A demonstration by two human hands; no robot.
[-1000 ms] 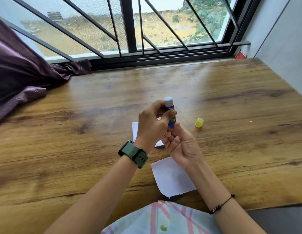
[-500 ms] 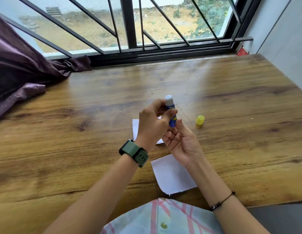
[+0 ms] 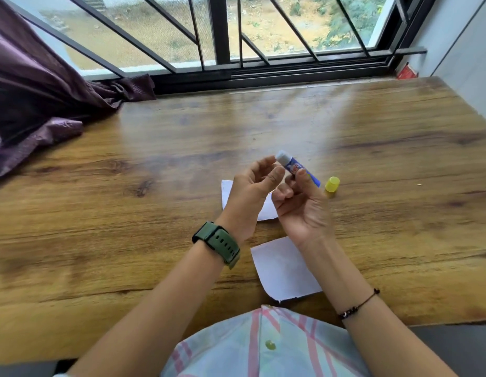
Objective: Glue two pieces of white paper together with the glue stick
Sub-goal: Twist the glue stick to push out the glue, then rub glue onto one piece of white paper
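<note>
My right hand holds the blue glue stick above the table, uncapped, its white tip tilted up and to the left. My left hand sits just left of the tip, fingers loosely curled and apart, holding nothing. One white paper lies on the wood near my body. A second white paper lies farther away, mostly hidden under my hands. The yellow cap stands on the table right of the glue stick.
The wooden table runs up to a barred window. A purple curtain spills onto the far left of the table. A small red object sits in the far right corner. A wall borders the right side.
My left hand has let go of the glue stick and opened. The stick, upright before, now tilts left in my right hand alone.
</note>
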